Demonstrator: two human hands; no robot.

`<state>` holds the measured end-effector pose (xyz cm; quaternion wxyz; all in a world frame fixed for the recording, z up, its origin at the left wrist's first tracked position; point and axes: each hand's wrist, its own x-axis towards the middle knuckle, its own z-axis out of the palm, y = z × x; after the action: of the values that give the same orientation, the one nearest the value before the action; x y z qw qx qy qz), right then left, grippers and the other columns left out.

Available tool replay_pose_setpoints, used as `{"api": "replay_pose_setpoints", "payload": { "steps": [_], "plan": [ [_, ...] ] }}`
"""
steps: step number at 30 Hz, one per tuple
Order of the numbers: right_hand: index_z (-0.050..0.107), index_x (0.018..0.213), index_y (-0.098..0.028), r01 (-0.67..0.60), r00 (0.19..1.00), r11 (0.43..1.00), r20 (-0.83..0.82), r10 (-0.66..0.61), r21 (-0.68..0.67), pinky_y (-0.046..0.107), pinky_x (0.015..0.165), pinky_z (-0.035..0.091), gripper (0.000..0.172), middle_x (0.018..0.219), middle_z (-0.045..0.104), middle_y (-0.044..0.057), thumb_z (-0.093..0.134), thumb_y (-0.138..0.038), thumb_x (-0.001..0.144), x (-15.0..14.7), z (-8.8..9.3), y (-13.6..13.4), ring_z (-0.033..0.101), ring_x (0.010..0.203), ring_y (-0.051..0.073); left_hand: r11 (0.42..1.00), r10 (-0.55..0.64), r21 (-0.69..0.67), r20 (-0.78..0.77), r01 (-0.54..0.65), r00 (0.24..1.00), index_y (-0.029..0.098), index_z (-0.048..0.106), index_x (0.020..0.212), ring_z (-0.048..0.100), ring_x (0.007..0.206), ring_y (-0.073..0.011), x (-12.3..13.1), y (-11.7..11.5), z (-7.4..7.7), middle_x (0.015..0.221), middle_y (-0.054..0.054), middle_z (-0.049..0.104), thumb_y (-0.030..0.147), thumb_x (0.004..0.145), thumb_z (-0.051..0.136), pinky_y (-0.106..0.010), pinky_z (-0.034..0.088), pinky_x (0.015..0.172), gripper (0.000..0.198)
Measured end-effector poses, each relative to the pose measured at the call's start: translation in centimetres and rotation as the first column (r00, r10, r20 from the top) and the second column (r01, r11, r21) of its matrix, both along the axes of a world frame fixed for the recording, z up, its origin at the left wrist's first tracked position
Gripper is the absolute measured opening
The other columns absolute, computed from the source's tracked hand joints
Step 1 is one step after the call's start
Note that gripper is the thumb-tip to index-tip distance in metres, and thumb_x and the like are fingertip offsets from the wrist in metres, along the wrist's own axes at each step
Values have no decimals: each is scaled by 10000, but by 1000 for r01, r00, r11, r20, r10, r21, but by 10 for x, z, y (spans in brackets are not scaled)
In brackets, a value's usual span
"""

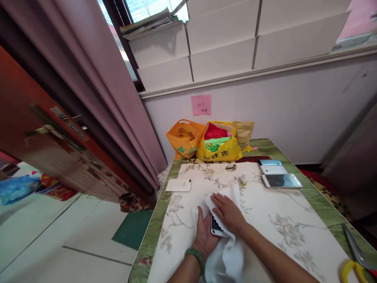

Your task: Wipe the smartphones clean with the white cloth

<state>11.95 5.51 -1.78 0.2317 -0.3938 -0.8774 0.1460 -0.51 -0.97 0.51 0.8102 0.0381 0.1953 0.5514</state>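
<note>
A smartphone (215,229) lies on the floral white mat (282,220), mostly covered by a white cloth (228,255). My left hand (203,234), with a green bangle on the wrist, grips the phone's left edge, fingers wrapped round it. My right hand (228,212) lies flat on the cloth over the phone, fingers stretched out and pressed down on it.
A white phone (178,184) lies at the mat's left; three more phones (281,181) lie at the right, by a small bottle (243,179). Yellow and orange bags (218,147) stand at the table's far end. Yellow-handled scissors (355,259) lie at the near right.
</note>
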Motion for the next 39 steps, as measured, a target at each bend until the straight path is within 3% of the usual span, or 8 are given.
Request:
{"api": "replay_pose_setpoints", "payload": {
  "steps": [4, 8, 16, 20, 24, 29, 35, 39],
  "plan": [
    [367, 1463, -196, 137, 990, 989, 18, -138, 62, 474, 1122, 301, 510, 1484, 408, 89, 361, -394, 993, 0, -8, -7, 325, 1395, 243, 1000, 3, 12, 3, -3, 1000, 177, 465, 1383, 558, 1187, -299, 1, 0, 0, 1268, -147, 616, 589, 897, 397, -469, 336, 1062, 641],
    [326, 1480, -174, 135, 990, 988, 41, -138, 81, 469, 1131, 286, 534, 1510, 361, 91, 380, -374, 988, 13, -9, -22, 302, 1405, 246, 1000, 9, -25, -26, -10, 1000, 196, 474, 1376, 584, 1157, -279, 2, 1, -3, 1259, -127, 627, 528, 913, 417, -452, 357, 1054, 573],
    [187, 1507, -329, -185, 981, 982, 70, 182, 36, 575, 1161, 49, 549, 1510, 364, 20, 378, -375, 994, 20, 11, -42, 315, 1400, 228, 993, 15, -118, -64, -23, 998, 104, 548, 1293, 575, 1174, -304, -3, 1, -18, 1221, -179, 639, 572, 879, 464, -461, 364, 1060, 631],
    [219, 1505, -297, -37, 992, 999, 118, 40, -33, 584, 1151, 40, 524, 1532, 315, 29, 319, -410, 1004, 11, 8, -19, 261, 1422, 239, 997, 61, -52, -39, -63, 997, 194, 482, 1367, 541, 1221, -287, 1, 5, -13, 1295, -136, 603, 564, 902, 423, -475, 333, 1078, 597],
    [241, 1506, -249, 167, 971, 985, 177, -159, -31, 583, 1147, 12, 519, 1530, 319, 58, 276, -400, 1010, 7, 1, 4, 245, 1428, 243, 998, 40, -51, -53, -42, 998, 178, 460, 1383, 532, 1225, -303, 3, 6, -7, 1284, -152, 605, 607, 894, 390, -494, 326, 1070, 654],
    [216, 1515, -176, 283, 944, 958, 160, -288, 51, 606, 1135, -44, 549, 1516, 337, 114, 283, -371, 1006, 14, -5, -3, 258, 1421, 276, 997, 30, -64, -35, -32, 999, 159, 472, 1373, 536, 1218, -302, 4, 4, -2, 1256, -150, 624, 614, 882, 413, -475, 332, 1069, 672],
    [110, 1532, -215, 13, 991, 995, 134, -26, 94, 602, 1136, -83, 602, 1550, 259, 87, 349, -324, 990, 33, 2, -52, 246, 1425, 268, 994, 14, -111, -44, -19, 999, 151, 515, 1324, 574, 1174, -298, 1, 3, -5, 1243, -159, 630, 610, 874, 439, -476, 373, 1047, 647],
    [107, 1530, -227, -249, 961, 969, 128, 246, 6, 510, 1179, 28, 618, 1550, 267, 67, 373, -378, 993, 28, 16, -64, 242, 1429, 219, 982, 12, -184, -90, -29, 996, 98, 602, 1185, 619, 1107, -292, -5, 1, -10, 1093, -160, 694, 596, 849, 506, -442, 408, 1033, 608]
  ]
}}
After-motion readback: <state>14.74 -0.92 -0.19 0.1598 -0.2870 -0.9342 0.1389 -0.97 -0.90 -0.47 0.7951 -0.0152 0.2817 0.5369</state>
